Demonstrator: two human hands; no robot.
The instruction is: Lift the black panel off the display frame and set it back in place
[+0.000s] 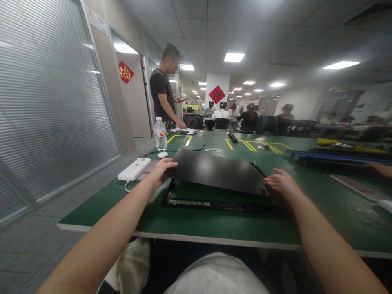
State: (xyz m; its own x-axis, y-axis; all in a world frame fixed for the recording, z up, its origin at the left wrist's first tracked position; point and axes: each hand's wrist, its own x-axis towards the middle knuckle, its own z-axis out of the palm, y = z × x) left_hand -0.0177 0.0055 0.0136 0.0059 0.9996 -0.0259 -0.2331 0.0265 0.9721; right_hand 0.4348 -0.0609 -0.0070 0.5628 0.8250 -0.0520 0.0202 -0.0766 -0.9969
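Note:
I hold a thin black panel (214, 169) by its two near corners, tilted up above a black rectangular frame (196, 201) that lies flat on the green table (214, 228). My left hand (162, 169) grips the panel's left edge, fingers curled over it. My right hand (280, 183) grips the right near corner. The panel's far edge rests low near the frame's back side.
A white power bank (134, 169) with a cable lies left of my left hand, a water bottle (160, 134) and a small white puck (162, 154) beyond it. A person in black stands at the far left. Another person's hand (381, 169) shows at right. Seated people fill the background.

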